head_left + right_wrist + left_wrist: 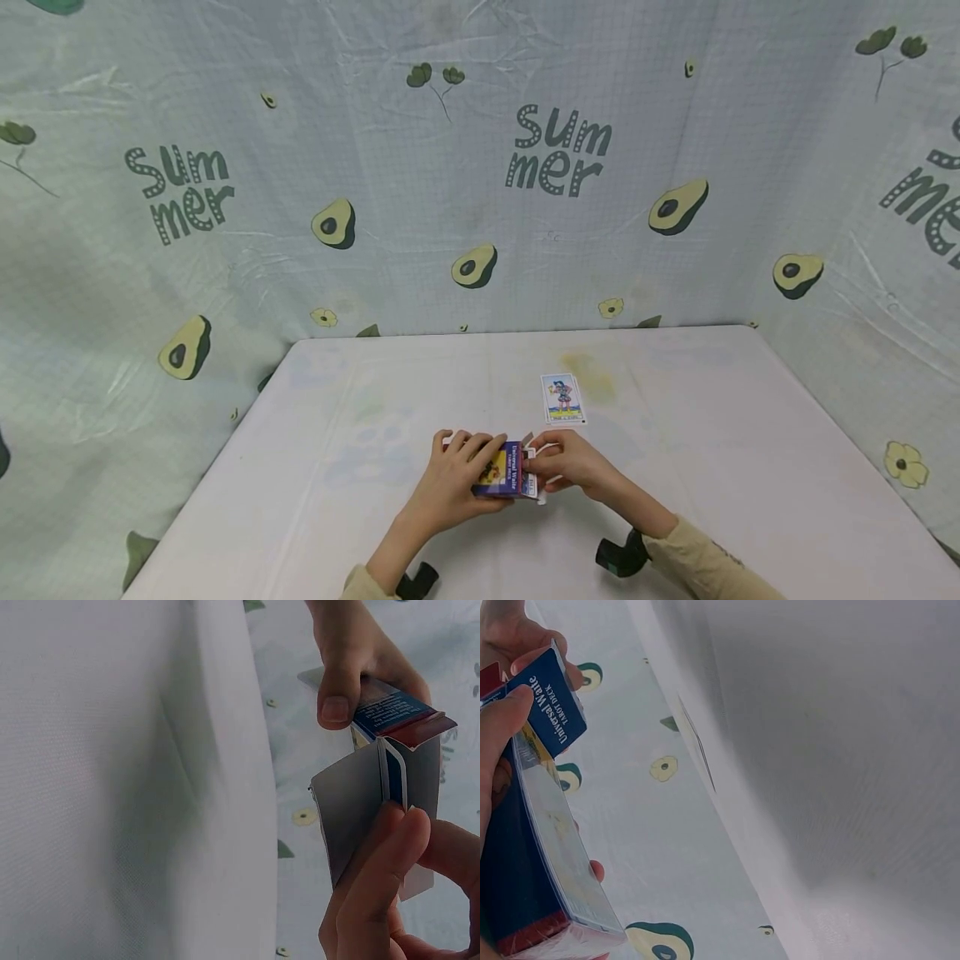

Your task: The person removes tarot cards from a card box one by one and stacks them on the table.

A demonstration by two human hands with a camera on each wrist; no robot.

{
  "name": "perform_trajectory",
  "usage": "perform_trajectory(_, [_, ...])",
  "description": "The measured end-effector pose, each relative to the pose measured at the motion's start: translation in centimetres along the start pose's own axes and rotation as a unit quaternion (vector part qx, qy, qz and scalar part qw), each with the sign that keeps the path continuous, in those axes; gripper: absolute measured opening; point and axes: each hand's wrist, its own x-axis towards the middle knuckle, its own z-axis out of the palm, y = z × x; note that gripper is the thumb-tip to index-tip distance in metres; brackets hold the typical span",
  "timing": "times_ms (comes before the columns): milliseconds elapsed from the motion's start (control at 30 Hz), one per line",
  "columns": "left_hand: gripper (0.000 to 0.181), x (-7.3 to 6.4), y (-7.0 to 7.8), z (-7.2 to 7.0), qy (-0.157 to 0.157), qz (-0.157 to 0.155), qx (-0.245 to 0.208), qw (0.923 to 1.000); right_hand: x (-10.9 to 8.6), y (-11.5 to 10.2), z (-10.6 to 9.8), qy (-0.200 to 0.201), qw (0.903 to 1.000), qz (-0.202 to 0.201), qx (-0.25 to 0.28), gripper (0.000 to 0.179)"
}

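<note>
A blue and purple tarot deck box [513, 468], printed "Universal Waite", lies on its side between the two hands over the white table. My left hand [452, 483] grips it from the left, with the thumb along the near side and the fingers over the top. The box's right end is open, and its flaps [346, 814] stand out in the right wrist view. At that opening, the fingers of my right hand [573, 463] pinch the ends of the tarot cards [394, 776] inside. Most of the cards are hidden in the box.
Beyond the hands, a small stack of tarot cards [562, 398] lies on the white table [420, 375], a figure in blue and red on top. A sheet [405, 183] with avocado prints hangs behind and beside the table. Black wrist devices [621, 557] are below the hands.
</note>
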Motion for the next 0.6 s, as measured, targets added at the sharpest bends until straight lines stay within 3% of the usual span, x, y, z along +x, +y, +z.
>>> perform_trajectory(233, [0.079,-0.11,-0.04,-0.12,-0.012,-0.006,0.001,0.9999,-0.19,-0.16,-0.41,0.008,0.9999,0.004,-0.011,0.042])
perform_trajectory(600, [0.079,-0.18,-0.05,-0.27,-0.015,-0.005,0.017,0.9997,-0.32,-0.13,-0.9,0.008,0.9998,0.014,-0.013,0.04])
